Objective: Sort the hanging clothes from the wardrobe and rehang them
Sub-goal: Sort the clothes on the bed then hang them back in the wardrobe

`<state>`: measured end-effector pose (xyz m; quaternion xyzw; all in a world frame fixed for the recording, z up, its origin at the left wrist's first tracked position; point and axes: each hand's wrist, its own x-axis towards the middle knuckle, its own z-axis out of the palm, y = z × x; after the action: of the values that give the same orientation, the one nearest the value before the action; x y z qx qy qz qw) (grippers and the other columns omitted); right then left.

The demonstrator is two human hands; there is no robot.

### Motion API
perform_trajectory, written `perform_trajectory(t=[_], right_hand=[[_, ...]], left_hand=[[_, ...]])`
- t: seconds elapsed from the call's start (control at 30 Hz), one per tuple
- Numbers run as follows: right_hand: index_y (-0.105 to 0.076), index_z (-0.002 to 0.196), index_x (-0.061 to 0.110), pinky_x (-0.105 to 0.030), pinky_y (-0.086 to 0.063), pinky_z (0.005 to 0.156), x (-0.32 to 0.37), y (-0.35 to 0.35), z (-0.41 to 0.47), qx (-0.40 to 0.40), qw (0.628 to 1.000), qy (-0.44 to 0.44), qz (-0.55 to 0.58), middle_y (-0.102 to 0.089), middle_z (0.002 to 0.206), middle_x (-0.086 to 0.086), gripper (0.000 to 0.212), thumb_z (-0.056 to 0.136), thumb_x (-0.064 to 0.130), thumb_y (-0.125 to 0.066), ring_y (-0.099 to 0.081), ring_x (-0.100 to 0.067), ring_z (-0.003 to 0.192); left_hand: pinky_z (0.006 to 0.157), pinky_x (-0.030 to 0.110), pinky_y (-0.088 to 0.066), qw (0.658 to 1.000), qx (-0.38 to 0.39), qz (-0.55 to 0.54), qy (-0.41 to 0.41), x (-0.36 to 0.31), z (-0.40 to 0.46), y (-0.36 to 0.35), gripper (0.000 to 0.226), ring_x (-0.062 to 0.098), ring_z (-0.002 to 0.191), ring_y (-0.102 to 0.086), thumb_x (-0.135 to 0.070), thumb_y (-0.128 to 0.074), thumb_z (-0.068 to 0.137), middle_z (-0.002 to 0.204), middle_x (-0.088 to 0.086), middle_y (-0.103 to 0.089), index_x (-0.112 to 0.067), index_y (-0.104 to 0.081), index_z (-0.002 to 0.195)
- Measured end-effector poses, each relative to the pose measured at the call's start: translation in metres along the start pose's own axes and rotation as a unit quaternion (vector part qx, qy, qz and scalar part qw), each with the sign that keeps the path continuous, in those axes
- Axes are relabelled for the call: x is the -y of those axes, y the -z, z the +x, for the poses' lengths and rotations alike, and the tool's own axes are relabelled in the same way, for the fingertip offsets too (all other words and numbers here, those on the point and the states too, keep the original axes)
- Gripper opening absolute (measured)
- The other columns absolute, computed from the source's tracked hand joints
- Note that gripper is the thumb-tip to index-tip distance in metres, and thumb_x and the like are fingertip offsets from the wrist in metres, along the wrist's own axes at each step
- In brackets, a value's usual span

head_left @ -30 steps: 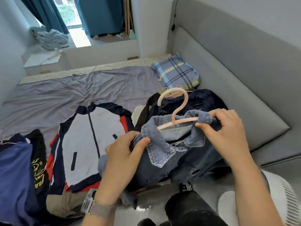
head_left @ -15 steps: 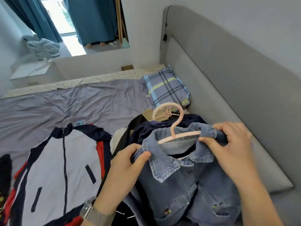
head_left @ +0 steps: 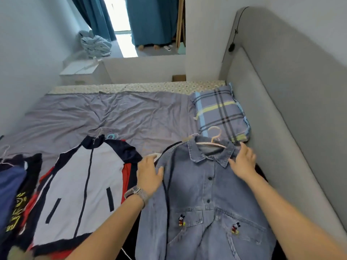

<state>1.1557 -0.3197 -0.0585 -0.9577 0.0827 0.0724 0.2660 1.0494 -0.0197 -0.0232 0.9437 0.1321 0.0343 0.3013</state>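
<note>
**Denim shirt laid out flat on the bed**

A white zip-front jacket with navy and red sleeves (head_left: 80, 188) lies on the grey-sheeted bed (head_left: 116, 113). Beside it, the left hand (head_left: 150, 173) rests flat, fingers relaxed, on the shoulder of the blue denim button-up shirt (head_left: 206, 199), likely smoothing it. The right hand (head_left: 244, 162) touches the collar, its fingers loosely extended, holding nothing. The pale pink plastic hanger (head_left: 214, 142) sits mostly hidden inside the collar. Clothes at far left are cut off.
</note>
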Motion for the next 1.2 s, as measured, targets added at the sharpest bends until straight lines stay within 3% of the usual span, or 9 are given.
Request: perform_trajectory(t=[0.2,0.3,0.43,0.6,0.73,0.8,0.97,1.1,1.2], right_hand=[[-0.013,0.149,0.017,-0.037,-0.019,0.113,0.055,-0.088,-0.064,0.157,0.975,0.143,0.062,-0.024,0.147,-0.01,0.077,0.088,0.009,-0.059,-0.021,-0.027,0.136],[-0.008,0.148,0.025,-0.035,-0.018,0.114,0.09,-0.124,-0.09,0.263,0.944,0.181,0.086,-0.015,0.151,-0.004,0.076,0.091,0.01,-0.055,-0.016,-0.023,0.14],[-0.008,0.146,0.03,-0.032,-0.017,0.115,0.145,-0.16,-0.101,0.314,0.92,0.214,0.101,-0.013,0.152,0.002,0.075,0.091,0.01,-0.054,-0.014,-0.02,0.142],[-0.014,0.144,0.031,-0.024,-0.026,0.103,0.216,-0.203,-0.099,0.346,0.919,0.169,0.087,-0.027,0.145,-0.005,0.074,0.088,0.006,-0.055,-0.028,-0.018,0.135],[-0.016,0.143,0.029,-0.024,-0.04,0.084,0.27,-0.25,-0.093,0.35,0.93,0.103,0.052,-0.038,0.136,-0.01,0.072,0.087,0.006,-0.055,-0.049,-0.019,0.104],[-0.017,0.142,0.029,-0.025,-0.043,0.083,0.294,-0.279,-0.092,0.358,0.931,0.065,0.039,-0.038,0.137,-0.011,0.07,0.088,0.006,-0.055,-0.05,-0.021,0.112],[-0.023,0.142,0.026,-0.025,-0.039,0.098,0.329,-0.367,-0.097,0.409,0.913,0.003,0.0,-0.042,0.135,-0.006,0.064,0.089,0.005,-0.053,-0.043,-0.021,0.127],[-0.02,0.144,0.026,-0.028,-0.042,0.101,0.34,-0.426,-0.086,0.441,0.896,0.005,-0.058,-0.048,0.12,0.0,0.068,0.086,0.011,-0.052,-0.047,-0.018,0.118],[-0.011,0.144,0.03,-0.028,-0.05,0.085,0.351,-0.456,-0.044,0.44,0.892,0.031,-0.102,-0.06,0.088,0.0,0.074,0.084,0.013,-0.051,-0.06,-0.017,0.09]], left_hand=[[0.103,0.032,-0.032,0.989,0.073,0.005,0.128,0.085,-0.057,-0.015,0.056,0.021,0.123,-0.041,-0.037,-0.047,0.083,0.134,0.003,-0.046,-0.014,-0.044,0.134],[0.105,0.026,-0.029,0.984,0.064,-0.007,0.166,0.12,-0.066,0.002,0.051,0.017,0.125,-0.041,-0.023,-0.056,0.087,0.136,0.0,-0.044,-0.016,-0.042,0.135],[0.102,0.026,-0.033,0.972,0.029,-0.072,0.22,0.171,-0.062,0.045,0.05,0.02,0.121,-0.045,-0.022,-0.061,0.084,0.127,-0.001,-0.046,-0.013,-0.046,0.131],[0.105,0.033,-0.037,0.954,-0.004,-0.116,0.277,0.254,-0.031,0.1,0.048,0.023,0.122,-0.046,-0.012,-0.063,0.087,0.133,0.008,-0.045,-0.008,-0.046,0.131],[0.103,0.032,-0.039,0.948,0.022,-0.139,0.286,0.318,-0.001,0.132,0.047,0.022,0.119,-0.048,-0.013,-0.062,0.088,0.132,0.007,-0.045,-0.008,-0.046,0.131],[0.1,0.031,-0.042,0.946,0.037,-0.153,0.283,0.349,0.013,0.145,0.044,0.018,0.116,-0.048,-0.015,-0.061,0.089,0.129,0.003,-0.044,-0.011,-0.046,0.13],[0.079,0.013,-0.04,0.927,0.051,-0.202,0.313,0.436,0.053,0.147,0.031,0.008,0.1,-0.055,-0.016,-0.06,0.09,0.121,-0.003,-0.052,-0.021,-0.052,0.12],[0.078,0.017,-0.045,0.878,0.047,-0.303,0.368,0.475,0.093,0.121,0.014,0.009,0.099,-0.059,-0.016,-0.058,0.091,0.108,-0.003,-0.064,-0.027,-0.06,0.099],[0.087,0.029,-0.05,0.857,0.058,-0.362,0.363,0.484,0.12,0.099,0.014,0.013,0.099,-0.062,-0.02,-0.056,0.093,0.105,-0.003,-0.065,-0.029,-0.063,0.1]])
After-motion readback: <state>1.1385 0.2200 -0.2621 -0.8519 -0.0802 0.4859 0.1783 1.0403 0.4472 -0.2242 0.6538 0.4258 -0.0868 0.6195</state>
